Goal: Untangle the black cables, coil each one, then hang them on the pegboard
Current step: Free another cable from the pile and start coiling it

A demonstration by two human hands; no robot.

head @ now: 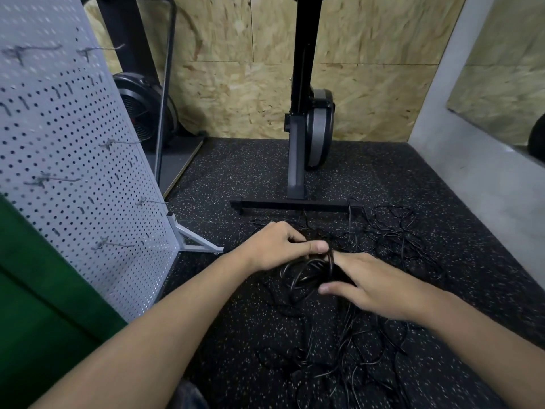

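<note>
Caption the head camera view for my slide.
Left hand grips a black cable coil, right hand touches it, above tangled cables on speckled floor beside pegboard.

- The floor (265,172) is black rubber with many small pale specks.
- The back wall (368,84) is made of chipboard panels, yellow-brown, with thin seams between them.
- On the right stands a plain grey wall (460,160); above it a panel (507,84) shows chipboard again — mirror or opening, I cannot tell.
- An exercise machine (296,160) stands near the back wall: black upright post, round grey housing (320,131), flat crossbar foot (295,205) on the floor.
- A black round fan (141,110) is at the left, behind a bent metal tube (166,98), on a flat board (177,163).
- A dark green surface (44,305) fills the lower left corner.
- The light is soft and even — no hard shadows.
</note>
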